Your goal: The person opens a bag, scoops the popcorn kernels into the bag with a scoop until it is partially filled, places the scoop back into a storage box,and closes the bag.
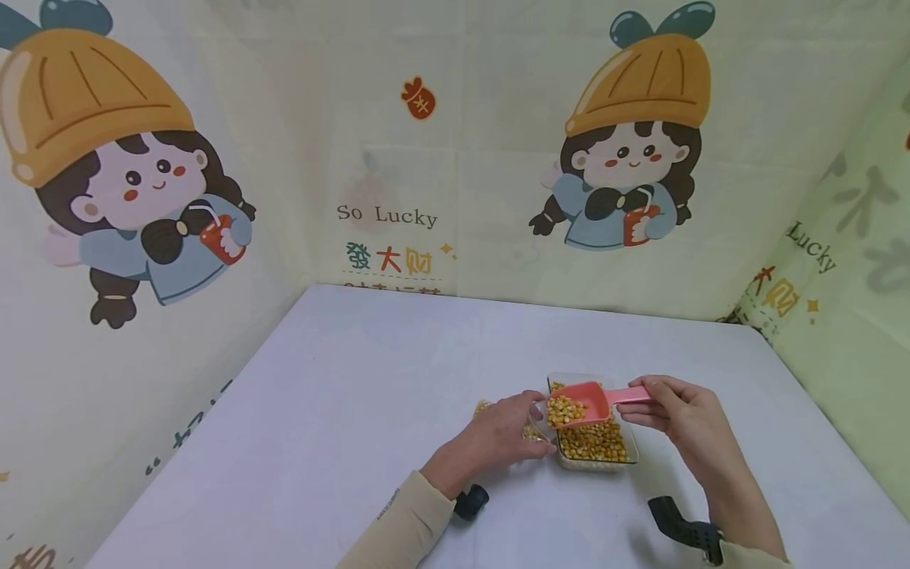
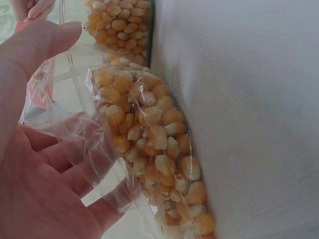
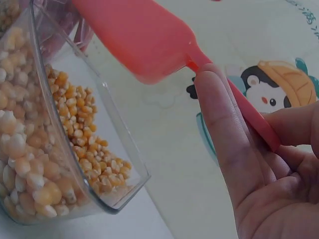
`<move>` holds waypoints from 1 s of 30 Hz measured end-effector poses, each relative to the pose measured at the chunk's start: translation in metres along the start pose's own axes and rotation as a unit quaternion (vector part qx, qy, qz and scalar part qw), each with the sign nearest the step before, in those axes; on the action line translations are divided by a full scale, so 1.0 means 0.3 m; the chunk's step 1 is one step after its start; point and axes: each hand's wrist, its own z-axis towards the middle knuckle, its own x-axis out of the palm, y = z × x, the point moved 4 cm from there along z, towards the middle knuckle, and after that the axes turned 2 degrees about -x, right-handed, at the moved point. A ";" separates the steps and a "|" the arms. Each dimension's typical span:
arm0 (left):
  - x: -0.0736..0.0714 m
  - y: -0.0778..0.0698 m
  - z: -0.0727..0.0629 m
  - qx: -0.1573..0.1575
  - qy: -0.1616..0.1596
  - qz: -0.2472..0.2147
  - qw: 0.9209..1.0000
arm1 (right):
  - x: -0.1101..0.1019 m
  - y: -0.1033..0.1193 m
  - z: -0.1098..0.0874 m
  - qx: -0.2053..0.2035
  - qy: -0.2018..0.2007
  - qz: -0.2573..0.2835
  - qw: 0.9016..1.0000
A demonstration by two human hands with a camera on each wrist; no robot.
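My right hand [image 1: 686, 423] grips the handle of a pink scoop [image 1: 597, 401], fingers under it and thumb against it in the right wrist view. Corn kernels [image 1: 565, 409] lie in the scoop's bowl, which is over the left part of a clear rectangular container [image 1: 593, 466] of corn. Just left of the container, my left hand [image 1: 490, 435] holds a clear plastic bag [image 2: 149, 144] near its mouth, thumb and fingers around the film. Plenty of kernels fill the bag's lower part, which rests on the table. The scoop's front edge is close to the bag's mouth.
The white table [image 1: 320, 411] spreads around the container. Cloth walls [image 1: 483, 174] with cartoon prints stand behind and at both sides. Black wrist straps [image 1: 686, 528] are worn on the arms.
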 end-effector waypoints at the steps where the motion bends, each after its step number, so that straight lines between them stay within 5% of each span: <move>1: 0.000 0.000 0.000 -0.002 0.000 0.000 1.000 | 0.003 0.005 -0.002 -0.003 -0.001 -0.012 1.000; 30: -0.006 -0.009 -0.010 0.007 -0.015 0.013 1.000 | 0.049 0.070 -0.035 -0.035 -0.001 -0.093 0.995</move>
